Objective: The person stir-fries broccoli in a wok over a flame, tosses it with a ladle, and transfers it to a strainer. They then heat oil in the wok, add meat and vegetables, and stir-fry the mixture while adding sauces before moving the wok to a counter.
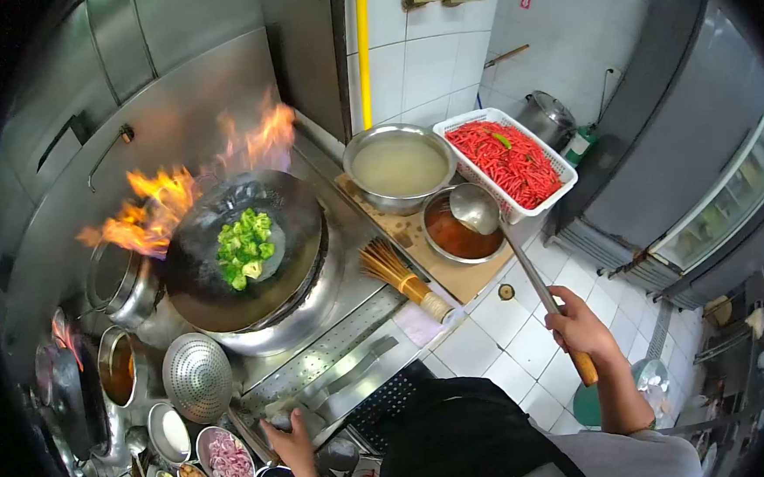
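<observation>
My right hand (577, 324) is closed around the long handle of a ladle (475, 208), whose bowl is over a metal bowl of reddish-brown liquid (461, 242). At the lower left, my left hand (291, 443) has its fingers apart, close to the handle of a perforated strainer (197, 377) and a small grey item (281, 411). Green broccoli pieces (244, 247) lie in a dark wok (211, 306) on the stove. Flames (157, 208) rise behind the wok's rim.
A bamboo brush (402, 281) lies right of the wok. Beyond it stand a bowl of cloudy liquid (401, 166) and a white basket of red chilies (504, 165). Sliced onions (228, 458) and other ingredient bowls sit lower left, near a metal pot (133, 289).
</observation>
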`<state>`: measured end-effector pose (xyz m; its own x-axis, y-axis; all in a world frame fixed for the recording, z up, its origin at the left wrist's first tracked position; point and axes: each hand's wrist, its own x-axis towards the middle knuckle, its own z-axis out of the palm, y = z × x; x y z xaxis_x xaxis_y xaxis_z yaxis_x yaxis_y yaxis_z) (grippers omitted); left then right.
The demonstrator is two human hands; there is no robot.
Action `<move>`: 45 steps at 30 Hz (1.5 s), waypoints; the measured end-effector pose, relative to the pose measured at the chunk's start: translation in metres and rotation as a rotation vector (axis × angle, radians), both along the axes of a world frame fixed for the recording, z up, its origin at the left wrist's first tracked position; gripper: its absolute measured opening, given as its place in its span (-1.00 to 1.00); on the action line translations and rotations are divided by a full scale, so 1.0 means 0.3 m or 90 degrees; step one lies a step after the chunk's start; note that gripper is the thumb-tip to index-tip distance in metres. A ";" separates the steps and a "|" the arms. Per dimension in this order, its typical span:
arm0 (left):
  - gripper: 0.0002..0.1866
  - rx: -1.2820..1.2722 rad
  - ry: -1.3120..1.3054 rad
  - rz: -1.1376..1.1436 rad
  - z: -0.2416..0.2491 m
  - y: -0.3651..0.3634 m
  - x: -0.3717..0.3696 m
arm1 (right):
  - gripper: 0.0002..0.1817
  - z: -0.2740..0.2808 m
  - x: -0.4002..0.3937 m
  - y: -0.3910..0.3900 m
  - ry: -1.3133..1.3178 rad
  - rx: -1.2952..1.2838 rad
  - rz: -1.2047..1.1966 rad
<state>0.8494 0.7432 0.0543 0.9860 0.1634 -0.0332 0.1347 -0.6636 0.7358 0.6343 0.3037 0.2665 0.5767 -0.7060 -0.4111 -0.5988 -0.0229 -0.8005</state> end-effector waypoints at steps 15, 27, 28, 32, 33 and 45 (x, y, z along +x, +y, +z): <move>-0.61 -0.238 -0.014 0.027 0.074 -0.012 -0.019 | -0.53 0.135 0.114 -0.014 -0.323 0.465 0.070; -0.39 -0.918 0.314 0.113 0.280 -0.297 0.326 | -0.38 -0.263 1.068 0.077 -0.235 0.212 0.423; -0.28 -0.876 0.348 0.131 0.308 -0.330 0.362 | -0.40 -0.299 1.133 0.077 -0.218 0.083 0.460; -0.36 -0.844 0.378 0.139 0.329 -0.415 0.473 | -0.54 -0.287 1.274 0.127 -0.129 -0.160 0.605; -0.38 -0.805 0.394 0.143 0.326 -0.423 0.494 | -0.57 -0.323 1.315 0.130 -0.110 -0.199 0.645; -0.69 -0.856 0.366 0.160 0.315 -0.491 0.507 | -0.28 -0.178 1.076 -0.258 -0.398 -0.492 0.829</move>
<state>1.0016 0.5960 0.1487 0.7370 -0.1450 -0.6601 0.6183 0.5390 0.5720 0.9570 0.2262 0.2130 0.8433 0.4460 0.3000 0.5374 -0.7098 -0.4555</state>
